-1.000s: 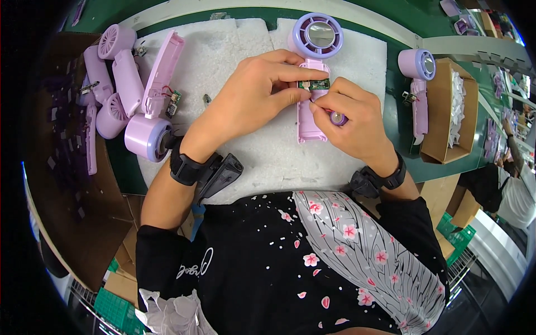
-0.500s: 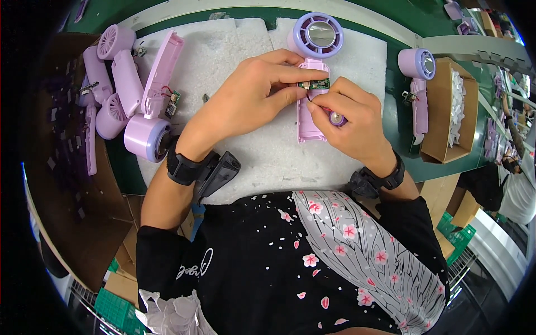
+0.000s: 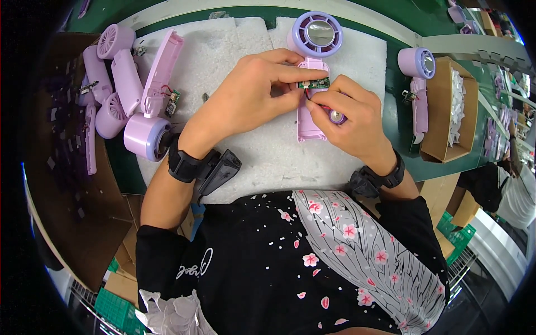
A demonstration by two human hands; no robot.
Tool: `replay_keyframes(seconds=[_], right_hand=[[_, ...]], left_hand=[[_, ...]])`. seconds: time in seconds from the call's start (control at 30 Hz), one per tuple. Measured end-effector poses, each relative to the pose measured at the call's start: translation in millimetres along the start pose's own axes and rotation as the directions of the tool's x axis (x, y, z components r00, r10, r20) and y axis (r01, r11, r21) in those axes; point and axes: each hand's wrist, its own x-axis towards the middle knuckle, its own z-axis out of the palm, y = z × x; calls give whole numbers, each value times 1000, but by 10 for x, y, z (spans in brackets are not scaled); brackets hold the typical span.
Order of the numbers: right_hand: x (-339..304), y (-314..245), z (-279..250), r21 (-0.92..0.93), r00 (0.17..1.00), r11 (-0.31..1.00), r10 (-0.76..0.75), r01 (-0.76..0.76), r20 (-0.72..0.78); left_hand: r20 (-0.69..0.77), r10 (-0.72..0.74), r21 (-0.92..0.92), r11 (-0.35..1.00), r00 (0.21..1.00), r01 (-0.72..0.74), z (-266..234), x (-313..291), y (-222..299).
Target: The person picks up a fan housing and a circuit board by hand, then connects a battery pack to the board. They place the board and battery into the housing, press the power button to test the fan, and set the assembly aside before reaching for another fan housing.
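A pink and lavender handheld fan lies with its round head away from me and its open handle toward me. My left hand grips a small green circuit board between fingers and thumb, over the upper part of the handle. Below the board, my right hand pinches at thin dark and red wires. Held in that same hand is a cylindrical battery, its round metal end showing. The right fingertips hide the exact spot where they meet the wires.
White foam sheet lies under the work on a green table. Several pink fans and handle parts are at the left, beside a large cardboard box. At the right stand another opened fan and a cardboard box of white pieces. A person is farther right.
My left thumb has shifted slightly along the board's lower edge, and more of the wires shows. Both hands otherwise keep their places.
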Motion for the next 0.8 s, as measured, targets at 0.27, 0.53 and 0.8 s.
replay_keyframes(seconds=[0.27, 0.53, 0.8], right_hand=[[35, -15, -56, 24, 1000, 1000, 15, -15, 11], [113, -87, -10, 23, 966, 986, 169, -168, -195], [93, 41, -24, -61, 990, 996, 59, -67, -128]], left_hand=[[-66, 35, 43, 999, 997, -32, 37, 17, -19], [-68, -32, 46, 998, 997, 35, 30, 22, 72], [-92, 28, 67, 998, 995, -22, 49, 33, 7]])
